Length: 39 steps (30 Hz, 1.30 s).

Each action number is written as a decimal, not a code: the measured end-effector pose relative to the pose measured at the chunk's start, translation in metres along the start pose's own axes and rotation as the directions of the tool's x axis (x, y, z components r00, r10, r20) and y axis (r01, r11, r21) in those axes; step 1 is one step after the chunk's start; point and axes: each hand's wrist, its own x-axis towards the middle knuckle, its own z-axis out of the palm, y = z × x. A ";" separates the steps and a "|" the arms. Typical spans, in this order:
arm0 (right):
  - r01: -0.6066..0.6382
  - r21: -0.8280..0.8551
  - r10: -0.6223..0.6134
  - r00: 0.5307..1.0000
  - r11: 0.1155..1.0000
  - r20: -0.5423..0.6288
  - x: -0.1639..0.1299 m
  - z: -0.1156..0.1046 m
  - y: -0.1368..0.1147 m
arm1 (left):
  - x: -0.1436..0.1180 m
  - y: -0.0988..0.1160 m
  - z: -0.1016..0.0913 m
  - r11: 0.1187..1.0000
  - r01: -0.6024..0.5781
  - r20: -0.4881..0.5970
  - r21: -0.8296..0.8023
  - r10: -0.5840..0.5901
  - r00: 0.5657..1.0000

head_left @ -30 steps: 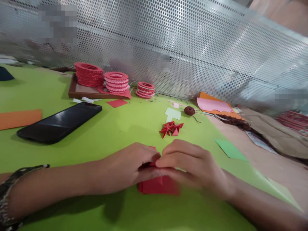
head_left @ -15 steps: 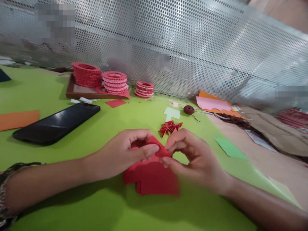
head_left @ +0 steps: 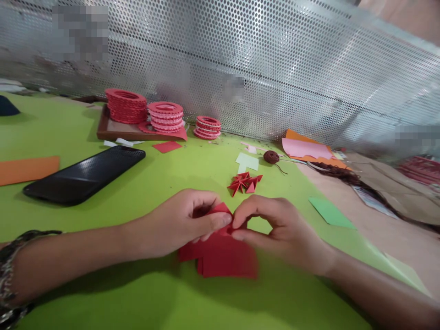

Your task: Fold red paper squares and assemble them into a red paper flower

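Pinching: left hand (head_left: 178,222) and right hand (head_left: 275,224) both clamping folded red paper (head_left: 222,214)
Pointing: paper's peak up, away from person
Lying: red squares (head_left: 223,259) underneath

Left hand (head_left: 182,222) and right hand (head_left: 280,227) meet fingertip to fingertip (thumbs seemingly pinching), forearms converging low.

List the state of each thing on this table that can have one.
left hand: grip pinching the red paper piece
right hand: grip pinching the same piece
red paper piece: folded, lifted
red paper squares: loosely stacked, flat
phone: screen dark, lying flat
folded red star: assembled, untouched
red rings: stacked
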 end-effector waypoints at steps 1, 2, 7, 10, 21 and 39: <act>-0.020 -0.014 0.019 1.000 1.000 -0.009 0.000 0.002 0.000 | 0.000 -0.001 0.000 1.000 0.004 0.009 0.003 -0.004 1.000; -0.032 -0.030 0.032 0.999 0.999 -0.019 -0.001 0.003 -0.001 | 0.000 -0.001 0.000 1.000 0.007 0.018 0.005 -0.007 1.000; 0.091 -0.093 -0.097 0.993 0.991 -0.067 -0.003 0.004 0.004 | 0.000 0.000 -0.001 1.000 0.005 0.014 -0.031 -0.005 1.000; 0.322 -0.260 -0.343 0.939 0.911 -0.038 -0.004 0.000 0.008 | 0.000 0.001 -0.002 0.998 0.028 -0.001 -0.062 -0.028 1.000; 0.497 -0.767 -0.648 0.749 0.407 0.141 -0.007 -0.003 -0.006 | 0.003 -0.011 -0.002 0.981 0.001 0.105 -0.196 0.020 0.994; 0.379 -0.533 -0.470 0.882 0.756 -0.040 -0.011 -0.001 -0.003 | 0.000 -0.002 0.001 0.957 0.090 0.153 -0.277 -0.048 0.987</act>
